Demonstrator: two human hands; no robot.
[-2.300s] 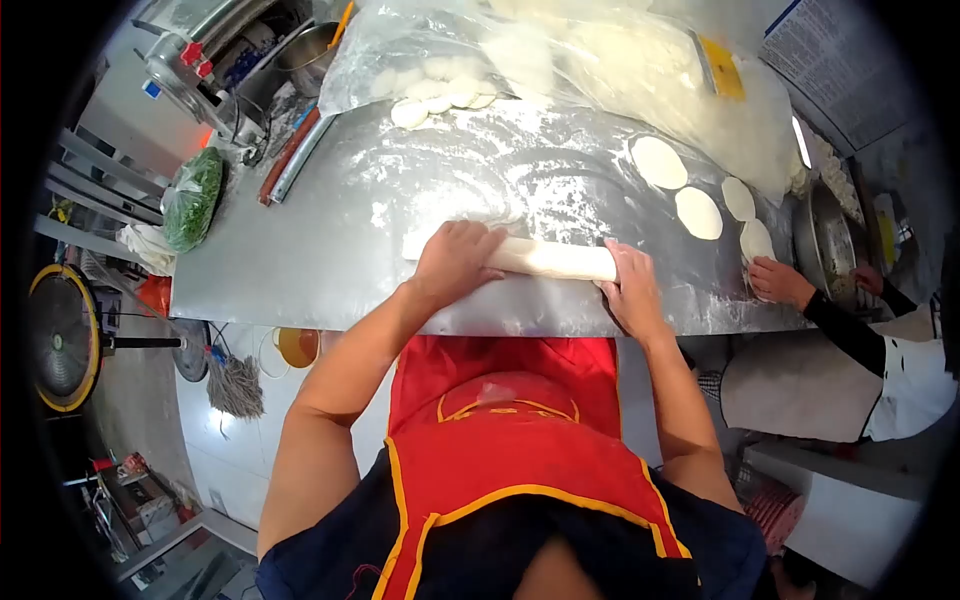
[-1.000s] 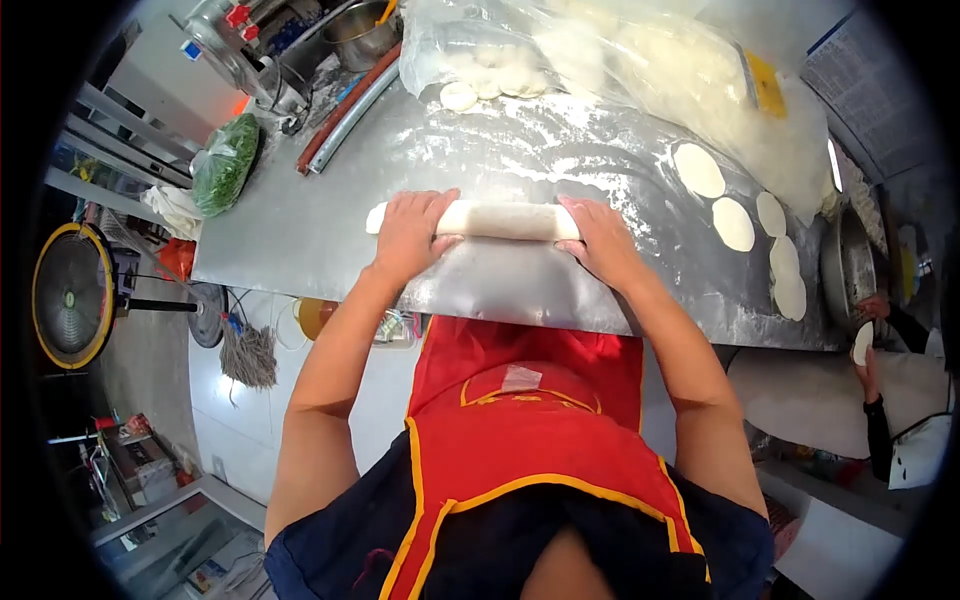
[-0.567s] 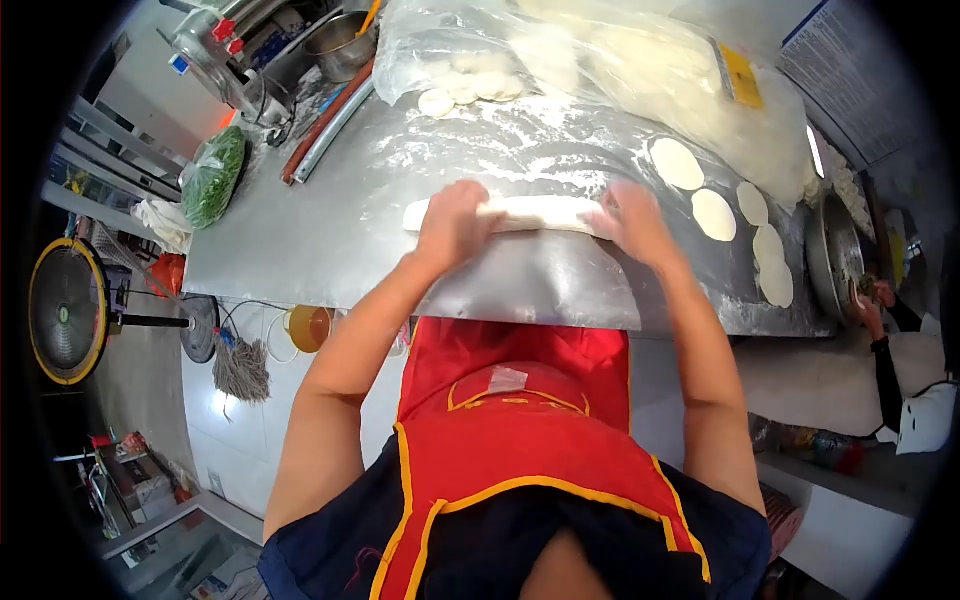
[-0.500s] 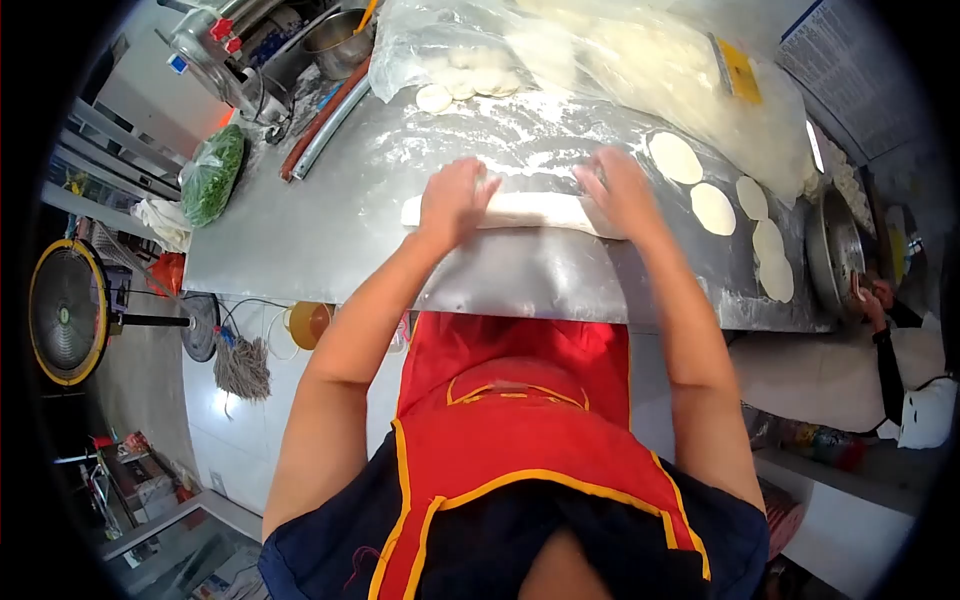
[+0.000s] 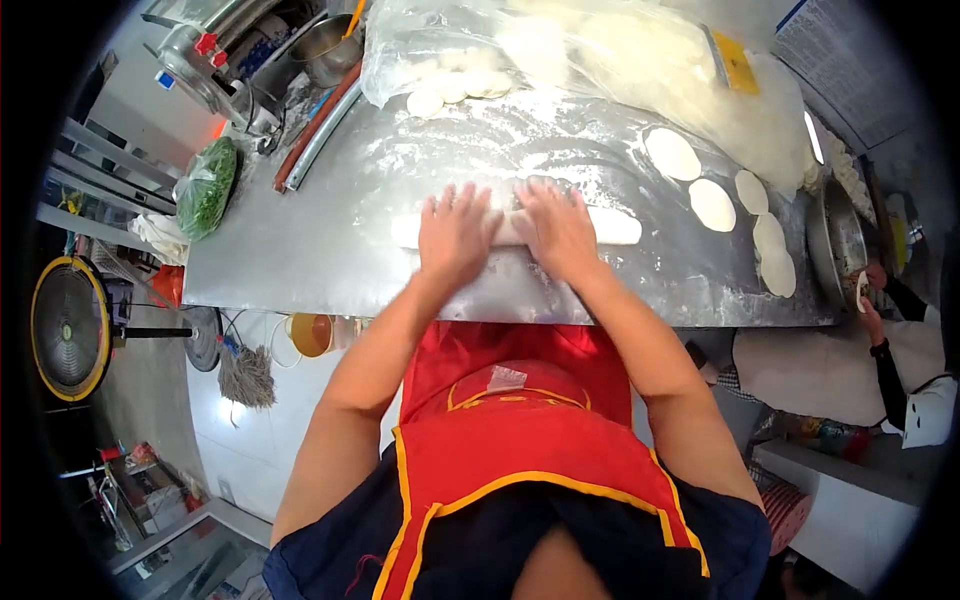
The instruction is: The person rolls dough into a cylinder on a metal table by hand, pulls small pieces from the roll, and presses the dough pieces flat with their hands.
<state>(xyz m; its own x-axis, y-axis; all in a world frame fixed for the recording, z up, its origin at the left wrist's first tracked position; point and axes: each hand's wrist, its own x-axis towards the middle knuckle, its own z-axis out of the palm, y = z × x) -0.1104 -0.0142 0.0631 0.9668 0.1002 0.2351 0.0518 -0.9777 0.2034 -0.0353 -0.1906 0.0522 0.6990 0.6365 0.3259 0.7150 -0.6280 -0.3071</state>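
Observation:
A long white roll of dough (image 5: 617, 226) lies crosswise on the floured metal table (image 5: 300, 255). My left hand (image 5: 458, 235) rests flat on its left half, fingers stretched out and pointing away from me. Close beside it, my right hand (image 5: 556, 228) lies on the middle of the roll, also flat with fingers apart. The dough's two ends stick out past my hands, and its middle is mostly covered by them. Both hands look slightly blurred.
Flat dough rounds (image 5: 712, 205) lie at the right, with smaller dough pieces (image 5: 425, 103) at the back beside a plastic sheet (image 5: 600, 50). Rods (image 5: 318, 128) and a bag of greens (image 5: 206, 188) sit at left. A co-worker's hand (image 5: 872, 318) is near a metal pan (image 5: 838, 240).
My hands have come closer together, the right one moving left from the roll's right end to its middle. My fingers have gone from curled to stretched flat on the dough.

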